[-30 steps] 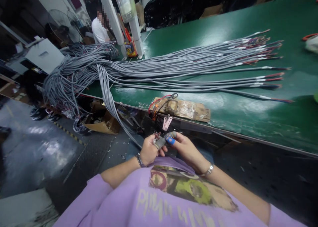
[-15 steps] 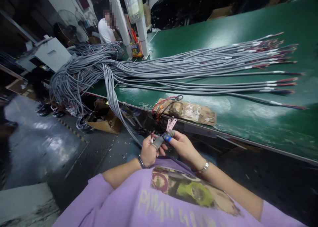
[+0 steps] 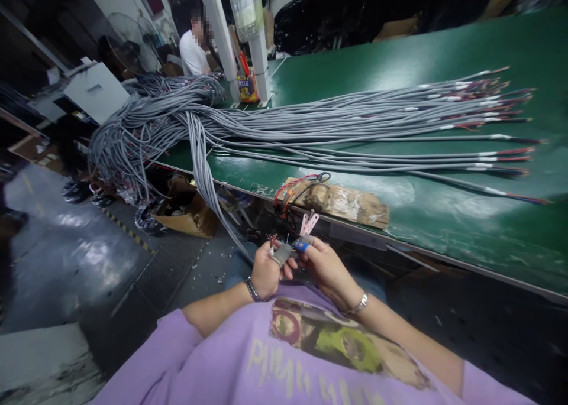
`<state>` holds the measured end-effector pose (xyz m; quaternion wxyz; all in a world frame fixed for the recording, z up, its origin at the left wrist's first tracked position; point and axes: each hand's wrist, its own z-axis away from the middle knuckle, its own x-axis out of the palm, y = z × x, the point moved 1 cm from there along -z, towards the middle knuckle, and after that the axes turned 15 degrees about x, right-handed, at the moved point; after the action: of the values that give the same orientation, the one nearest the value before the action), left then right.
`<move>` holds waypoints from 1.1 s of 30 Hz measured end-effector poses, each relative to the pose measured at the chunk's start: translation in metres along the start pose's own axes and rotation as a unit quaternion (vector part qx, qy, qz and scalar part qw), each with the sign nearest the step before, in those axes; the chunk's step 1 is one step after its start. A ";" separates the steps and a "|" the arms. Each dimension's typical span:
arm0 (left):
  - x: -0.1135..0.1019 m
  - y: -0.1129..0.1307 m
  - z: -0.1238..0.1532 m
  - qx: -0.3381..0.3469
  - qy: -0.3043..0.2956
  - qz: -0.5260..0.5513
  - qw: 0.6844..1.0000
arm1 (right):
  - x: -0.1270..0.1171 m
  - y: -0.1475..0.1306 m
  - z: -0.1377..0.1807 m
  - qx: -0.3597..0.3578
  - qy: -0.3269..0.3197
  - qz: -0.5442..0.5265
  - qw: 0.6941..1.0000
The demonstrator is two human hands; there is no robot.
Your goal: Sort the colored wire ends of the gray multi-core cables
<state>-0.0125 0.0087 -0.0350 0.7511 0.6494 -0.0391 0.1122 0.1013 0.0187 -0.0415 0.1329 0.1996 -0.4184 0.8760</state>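
My left hand (image 3: pixel 267 273) is closed around the ends of several grey cables (image 3: pixel 235 238), whose bared, coloured wires (image 3: pixel 273 239) stick out above the fist. A grey cover (image 3: pixel 282 253) wraps its thumb. Close beside it, my right hand (image 3: pixel 327 270) pinches a small pink two-armed tool (image 3: pixel 309 223), its arms spread and pointing up. Blue tape (image 3: pixel 302 245) circles the right thumb. Thin wire tips show between the two hands; the fingers partly hide where tool and wires meet.
Many grey cables (image 3: pixel 310 121) lie along the green table (image 3: pixel 444 227), bunched at the left. A worn wooden board (image 3: pixel 350 207) with red and black leads sits at the near edge. A cardboard box (image 3: pixel 189 216) stands below. A white post (image 3: pixel 261 56) and another person (image 3: pixel 193 53) are behind.
The right hand and the pink tool have shifted slightly, and a thin wire tip now shows between the hands. The left hand keeps its grip. The view has tilted a little.
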 end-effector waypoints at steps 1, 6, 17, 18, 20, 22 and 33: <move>0.000 0.001 0.000 0.001 0.006 0.000 1.000 | -0.001 0.001 0.000 0.006 -0.008 -0.002 1.000; 0.000 0.003 0.001 0.012 0.017 0.000 1.000 | -0.008 -0.001 0.002 0.010 -0.013 0.012 1.000; -0.001 0.002 0.001 0.040 0.010 -0.007 0.999 | -0.008 -0.012 0.011 -0.034 -0.003 0.102 0.994; -0.001 0.002 0.001 0.040 0.010 -0.006 0.999 | -0.008 -0.013 0.012 -0.033 -0.001 0.104 0.994; 0.000 0.003 0.001 0.042 0.011 -0.004 0.999 | -0.008 -0.013 0.013 -0.030 -0.003 0.107 0.994; 0.000 0.004 0.001 0.047 0.014 -0.002 0.999 | -0.008 -0.013 0.013 -0.027 -0.007 0.111 0.993; -0.003 -0.002 -0.002 0.066 0.004 -0.007 0.998 | -0.009 -0.012 0.014 -0.011 -0.007 0.088 0.996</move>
<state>-0.0151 0.0099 -0.0379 0.7076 0.6973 -0.0238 0.1121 0.1175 0.0150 -0.0295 0.0544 0.1670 -0.4446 0.8783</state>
